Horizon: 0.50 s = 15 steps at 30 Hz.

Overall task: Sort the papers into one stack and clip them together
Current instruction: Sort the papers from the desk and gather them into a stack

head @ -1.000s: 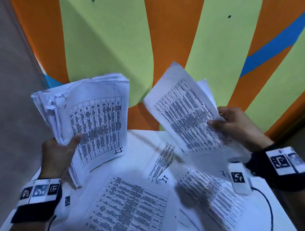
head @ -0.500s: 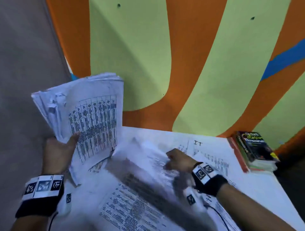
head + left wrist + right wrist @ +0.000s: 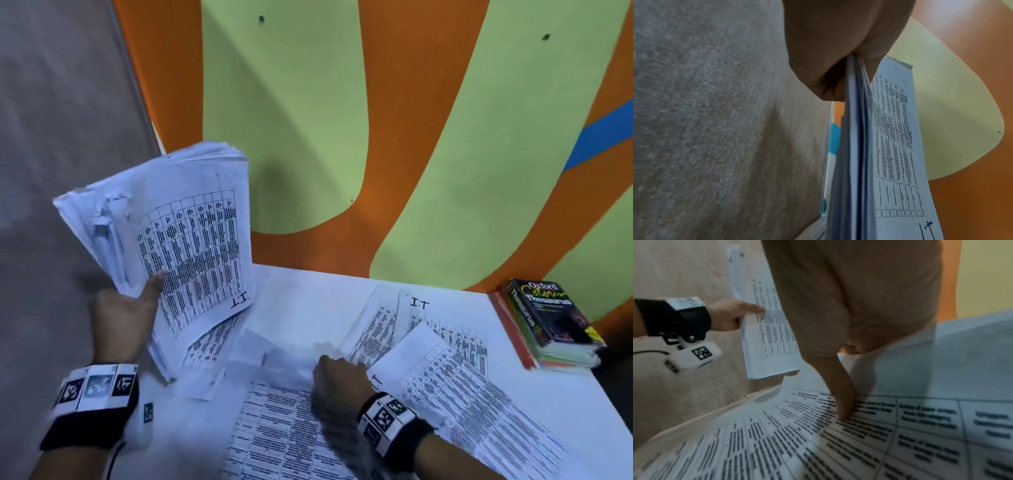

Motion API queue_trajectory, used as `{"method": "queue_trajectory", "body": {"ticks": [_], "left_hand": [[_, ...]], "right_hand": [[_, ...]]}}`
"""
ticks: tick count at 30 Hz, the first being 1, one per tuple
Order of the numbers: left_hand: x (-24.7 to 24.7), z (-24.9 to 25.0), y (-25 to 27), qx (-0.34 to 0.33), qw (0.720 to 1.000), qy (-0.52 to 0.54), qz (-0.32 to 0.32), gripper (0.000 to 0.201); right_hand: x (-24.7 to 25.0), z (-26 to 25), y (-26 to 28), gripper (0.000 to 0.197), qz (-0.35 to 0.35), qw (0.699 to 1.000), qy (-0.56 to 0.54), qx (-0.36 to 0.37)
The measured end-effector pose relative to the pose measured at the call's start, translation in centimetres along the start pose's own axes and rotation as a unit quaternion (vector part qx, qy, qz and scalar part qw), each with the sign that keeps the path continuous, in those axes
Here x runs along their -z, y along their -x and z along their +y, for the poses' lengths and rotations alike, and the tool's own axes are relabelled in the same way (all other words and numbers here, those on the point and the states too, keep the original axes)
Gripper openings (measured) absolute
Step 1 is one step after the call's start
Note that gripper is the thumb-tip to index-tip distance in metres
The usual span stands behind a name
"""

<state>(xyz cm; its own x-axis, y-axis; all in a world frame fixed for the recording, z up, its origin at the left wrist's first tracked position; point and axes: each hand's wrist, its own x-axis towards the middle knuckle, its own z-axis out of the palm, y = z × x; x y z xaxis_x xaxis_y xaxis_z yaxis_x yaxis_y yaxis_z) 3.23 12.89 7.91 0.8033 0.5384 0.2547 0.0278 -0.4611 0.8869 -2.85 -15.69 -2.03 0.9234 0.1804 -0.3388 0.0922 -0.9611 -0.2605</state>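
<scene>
Left hand (image 3: 125,310) grips paper stack (image 3: 178,240); right hand (image 3: 339,380) touches loose sheets (image 3: 455,394).

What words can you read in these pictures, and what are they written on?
"Oxford", "Thesaurus": cover of the top book; the yellow word between them is too blurred.
"I.T": handwritten on the front sheet of the stack gripped by the left hand.
"I.T": handwritten on a loose sheet on the table.
Printed tables on all the papers: too blurred to read.

left hand (image 3: 125,310) raised, thumb across front, gripping paper stack (image 3: 178,240) | right hand (image 3: 337,378) low on loose sheets (image 3: 284,431), fingers apparently pinching one, blurred
</scene>
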Motion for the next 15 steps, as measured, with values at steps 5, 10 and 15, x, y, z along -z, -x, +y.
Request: {"method": "queue_trajectory", "body": {"ticks": [5, 10, 15], "left_hand": [[-0.6, 0.5, -0.3, -0.016, 0.999, 0.043, -0.019, 0.04], [-1.4, 1.8, -0.5, -0.016, 0.996, 0.079, -0.035, 0.027], [-4.1, 4.2, 1.1, -0.037, 0.986, 0.122, -0.111, 0.028]], "right_hand": [[3.3, 2.4, 1.0, 0.006, 0.059, 0.989, -0.125, 0.052], [11.1, 6.6, 3.2, 0.017, 0.121, 0.928, -0.342, 0.08], [15.5, 9.2, 3.2, 0.016, 0.181, 0.801, -0.564, 0.084]]}}
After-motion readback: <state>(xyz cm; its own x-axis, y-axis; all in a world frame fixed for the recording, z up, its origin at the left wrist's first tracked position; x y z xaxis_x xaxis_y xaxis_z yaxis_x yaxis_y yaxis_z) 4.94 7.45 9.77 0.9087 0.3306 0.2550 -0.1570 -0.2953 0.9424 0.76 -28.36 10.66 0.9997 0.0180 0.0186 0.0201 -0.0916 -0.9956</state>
